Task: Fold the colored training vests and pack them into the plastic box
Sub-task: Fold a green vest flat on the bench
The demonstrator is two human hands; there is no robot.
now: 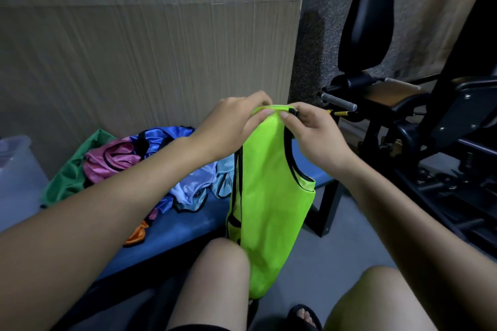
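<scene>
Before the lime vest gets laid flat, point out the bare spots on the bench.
Bare blue bench shows between the vest pile and the near edge, left of the hanging lime vest, which both the left hand and right hand pinch at the top. A strip shows at the right end. The bench's left half is crowded with vests.

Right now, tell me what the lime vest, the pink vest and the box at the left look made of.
Lime vest, held up by both hands: thin synthetic cloth, matte, hangs limp, with black edging.
Pink vest in the pile on the blue bench: satiny synthetic, judging by its glossy highlights.
Box: translucent, frosted plastic, probably; blurred at the frame's edge.
</scene>
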